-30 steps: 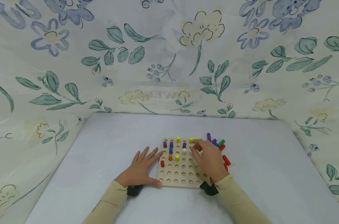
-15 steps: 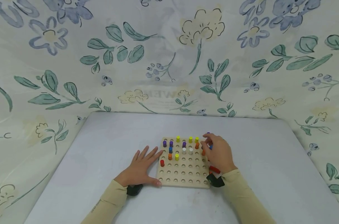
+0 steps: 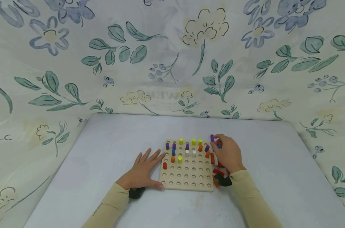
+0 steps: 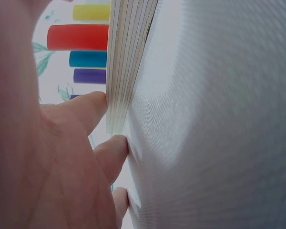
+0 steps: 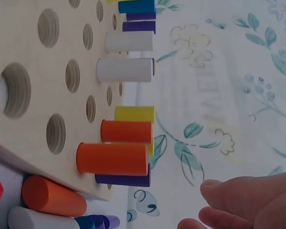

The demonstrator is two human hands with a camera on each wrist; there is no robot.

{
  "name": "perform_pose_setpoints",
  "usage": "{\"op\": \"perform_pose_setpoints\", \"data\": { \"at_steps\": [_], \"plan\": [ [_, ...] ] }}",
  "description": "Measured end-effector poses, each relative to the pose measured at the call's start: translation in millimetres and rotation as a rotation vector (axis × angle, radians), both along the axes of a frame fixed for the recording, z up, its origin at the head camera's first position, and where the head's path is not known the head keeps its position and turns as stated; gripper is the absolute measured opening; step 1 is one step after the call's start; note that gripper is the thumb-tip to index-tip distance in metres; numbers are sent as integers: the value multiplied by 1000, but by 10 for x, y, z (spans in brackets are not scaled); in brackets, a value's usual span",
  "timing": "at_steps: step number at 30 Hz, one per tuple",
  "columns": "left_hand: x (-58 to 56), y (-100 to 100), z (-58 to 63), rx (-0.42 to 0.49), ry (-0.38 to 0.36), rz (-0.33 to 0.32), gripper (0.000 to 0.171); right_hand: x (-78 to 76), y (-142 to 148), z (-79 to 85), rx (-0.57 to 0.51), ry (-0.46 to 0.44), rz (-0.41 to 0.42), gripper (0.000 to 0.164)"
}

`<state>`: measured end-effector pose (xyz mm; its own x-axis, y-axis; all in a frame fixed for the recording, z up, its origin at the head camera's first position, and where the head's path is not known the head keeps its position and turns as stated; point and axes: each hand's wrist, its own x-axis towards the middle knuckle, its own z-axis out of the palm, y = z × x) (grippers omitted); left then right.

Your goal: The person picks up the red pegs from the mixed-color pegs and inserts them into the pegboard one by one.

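A square wooden pegboard [image 3: 182,179] lies on the table, with several coloured pegs upright in its rear holes. My left hand [image 3: 142,171] spreads its fingers flat along the board's left side; in the left wrist view, one fingertip touches the board's edge near a red peg [image 4: 77,37]. Beyond the board's far right corner, my right hand [image 3: 229,153] reaches down among loose pegs, fingertips beside a lying purple peg [image 3: 212,138]. Nothing shows between thumb and fingers in the right wrist view. Two white pegs [image 5: 124,70] stand side by side in the board.
Loose orange [image 5: 52,195], red [image 3: 219,172] and other pegs lie along the board's right side, partly hidden under my right hand and wrist. A floral cloth [image 3: 172,69] hangs behind the white table [image 3: 127,133].
My right hand has moved right, from over the board to the loose pegs beyond its far right corner. A second white peg now shows standing in the board. The left hand stays put.
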<state>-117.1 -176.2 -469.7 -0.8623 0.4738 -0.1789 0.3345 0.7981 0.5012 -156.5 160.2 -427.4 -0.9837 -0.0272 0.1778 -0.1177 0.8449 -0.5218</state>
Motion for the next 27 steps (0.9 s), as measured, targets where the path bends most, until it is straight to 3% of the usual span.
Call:
{"op": "perform_pose_setpoints", "data": {
  "at_steps": [14,27],
  "plan": [
    [-6,8,26,15,0,-6,118,-90,197,-37,-11,-89,-70,40],
    [-11,4,12,8,-5,-6,118,-124,399,-36,-9,-233,-72,43]
  ]
}}
